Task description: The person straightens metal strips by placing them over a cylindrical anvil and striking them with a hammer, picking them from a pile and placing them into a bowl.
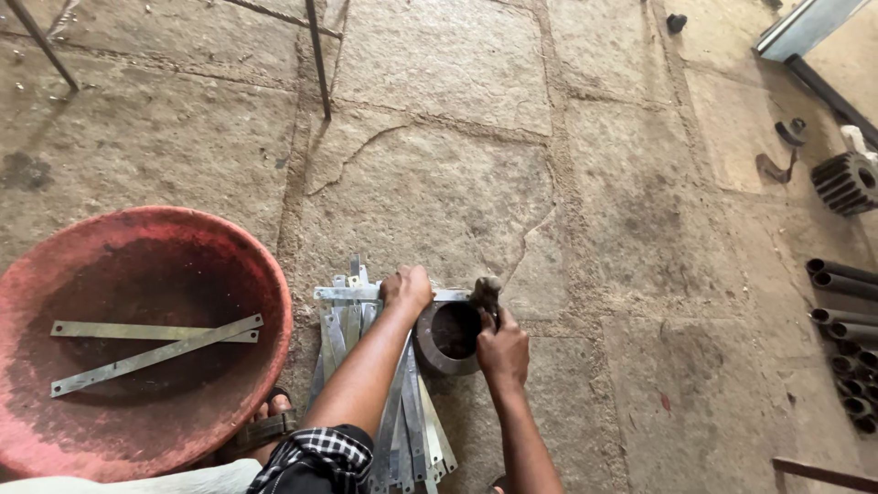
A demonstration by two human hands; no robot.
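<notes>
Low in the middle of the frame, the left hand (406, 287) comes down flat on a metal strip (352, 294) that lies crosswise, its far end reaching over the rim of a dark metal ring (448, 337). The fingers (413, 274) are pressed together and curled over the strip's upper edge, so the strip runs straight under the palm and pokes out on both sides of the hand.

Just right of that, the right hand (502, 348) is wrapped in a fist around the handle of a hammer (486, 294). The hammer head sits just above the knuckles, right at the strip's right end and at the ring's upper right edge. Whether it touches the strip, I cannot tell.

Beneath the crosswise strip a pile of strips (402, 430) fans out toward the bottom edge, lying on the stone floor (439, 91).

At the lower left sits a big red basin (137, 238) with two strips (151, 343) crossing inside it. A sandalled foot (273, 423) peeks out beside the basin's lower right rim.

Over at the right edge, a stack of dark pipes (846, 338) lies on the floor, and a gear wheel (846, 181) rests above them, well apart from the hands.
</notes>
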